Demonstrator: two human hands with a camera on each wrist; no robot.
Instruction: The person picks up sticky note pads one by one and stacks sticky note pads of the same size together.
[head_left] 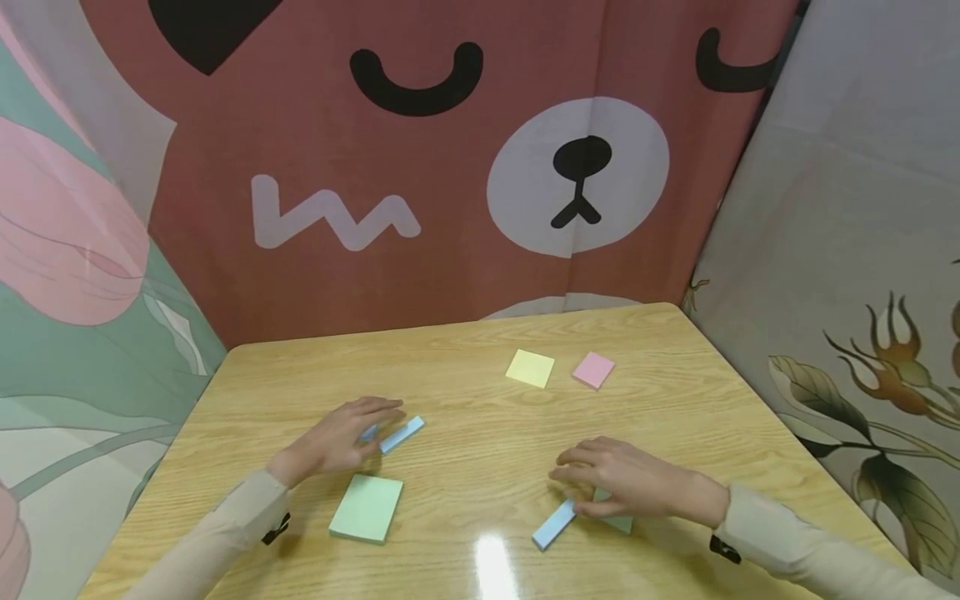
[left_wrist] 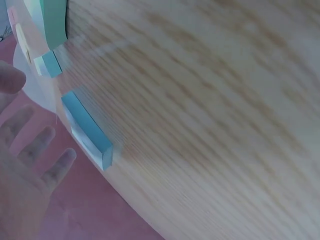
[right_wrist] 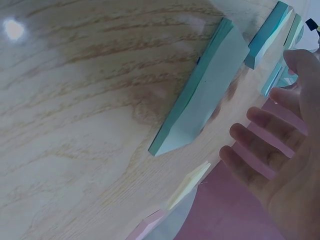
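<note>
My left hand hovers over two narrow blue sticky-note pads, one past its fingertips and the other partly hidden under its fingers. A square green pad lies just nearer than this hand. In the left wrist view, the fingers are spread and apart from a blue pad. My right hand is held above another green pad, which it partly covers. By its thumb lies a narrow blue pad. The right wrist view shows relaxed fingers holding nothing, with the green pad below.
A yellow pad and a pink pad lie farther back on the wooden table. Behind the table hangs a curtain with a bear face; a patterned cloth hangs at the right.
</note>
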